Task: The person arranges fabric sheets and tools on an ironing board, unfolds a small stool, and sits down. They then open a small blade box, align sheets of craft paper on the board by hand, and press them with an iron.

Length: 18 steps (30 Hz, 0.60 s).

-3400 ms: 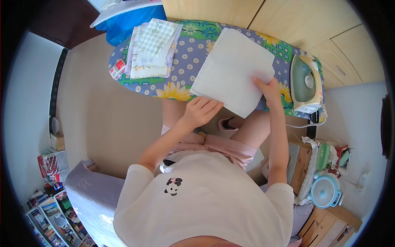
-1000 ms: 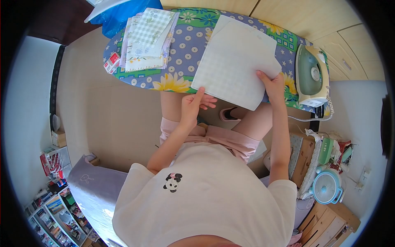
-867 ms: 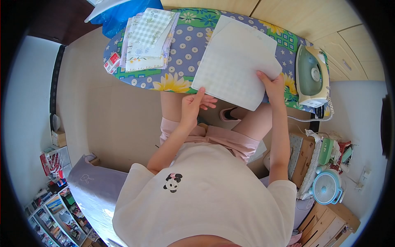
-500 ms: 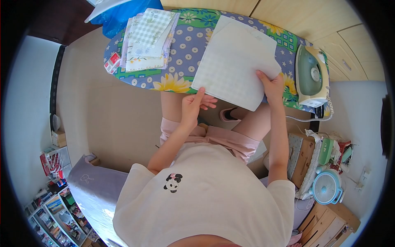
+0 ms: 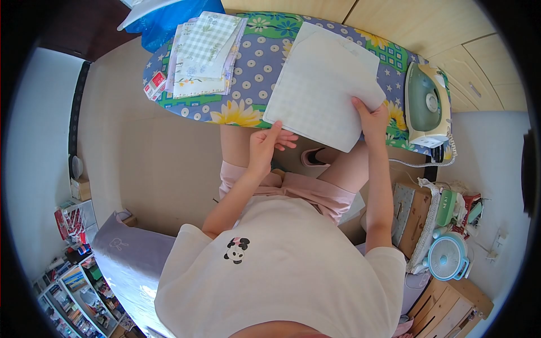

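Observation:
White sheets with a faint check pattern, perhaps cloth or paper point(image 5: 327, 84), lie stacked on the patterned ironing board point(image 5: 253, 73), overhanging its front edge. My left hand point(image 5: 269, 145) pinches their lower left corner between thumb and fingers, the other fingers spread below. At the right edge my right hand point(image 5: 373, 119) grips the sheets, thumb on top and fingers hidden underneath. A green and cream iron point(image 5: 425, 104) rests at the board's right end. On the left part lies a pile of printed floral and checked pieces point(image 5: 205, 53).
A small red and white box point(image 5: 155, 85) sits at the board's left tip, with a blue bag point(image 5: 169, 25) behind it. Cupboards point(image 5: 417, 22) stand behind the board. The iron's cord point(image 5: 414, 165) hangs at the right, above a light blue fan point(image 5: 447, 256).
Since the earliest frame, my left hand has turned and now pinches the corner with its thumb on top; the check pattern shows more clearly. The view has shifted slightly. Over the last second, hardly anything moved.

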{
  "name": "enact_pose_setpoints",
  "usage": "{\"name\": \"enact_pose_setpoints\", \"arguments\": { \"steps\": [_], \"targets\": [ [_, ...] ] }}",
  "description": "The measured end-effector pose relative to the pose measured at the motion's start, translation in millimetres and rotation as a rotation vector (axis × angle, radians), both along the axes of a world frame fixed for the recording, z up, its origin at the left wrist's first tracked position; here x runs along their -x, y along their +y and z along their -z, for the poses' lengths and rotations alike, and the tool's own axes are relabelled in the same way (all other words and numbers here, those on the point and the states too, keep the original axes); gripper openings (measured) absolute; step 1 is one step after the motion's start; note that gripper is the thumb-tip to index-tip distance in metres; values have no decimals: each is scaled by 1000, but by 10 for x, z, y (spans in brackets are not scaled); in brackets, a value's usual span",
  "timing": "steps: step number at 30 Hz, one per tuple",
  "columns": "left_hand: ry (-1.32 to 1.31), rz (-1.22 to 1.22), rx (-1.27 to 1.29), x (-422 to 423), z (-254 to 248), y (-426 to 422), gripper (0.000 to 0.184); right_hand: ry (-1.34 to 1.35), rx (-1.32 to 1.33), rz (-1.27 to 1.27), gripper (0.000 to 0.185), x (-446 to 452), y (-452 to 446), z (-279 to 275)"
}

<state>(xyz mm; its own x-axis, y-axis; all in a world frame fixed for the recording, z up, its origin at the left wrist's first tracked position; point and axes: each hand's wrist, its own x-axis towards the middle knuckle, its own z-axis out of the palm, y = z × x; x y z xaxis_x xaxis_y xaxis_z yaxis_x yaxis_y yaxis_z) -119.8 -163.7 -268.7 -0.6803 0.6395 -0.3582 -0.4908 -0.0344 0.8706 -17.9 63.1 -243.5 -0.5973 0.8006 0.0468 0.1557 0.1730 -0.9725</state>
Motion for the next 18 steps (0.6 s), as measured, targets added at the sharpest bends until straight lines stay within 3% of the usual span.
{"name": "enact_pose_setpoints", "arguments": {
  "steps": [11,14,16,17,18],
  "targets": [
    [26,6,5,-12,-8,-8,43,-11,-48,-19,24,-7,27,71],
    [111,14,86,-7,31,-107,28,16,-51,-28,23,8,26,79],
    [1308,-48,176,8,128,-211,11,19,-76,-21,22,5,39,85],
    [1307,-41,172,38,38,-200,11,31,-70,-37,22,6,46,97],
    [1590,-90,141,90,-134,-158,12,43,-65,-54,21,6,52,106]
  ]
}}
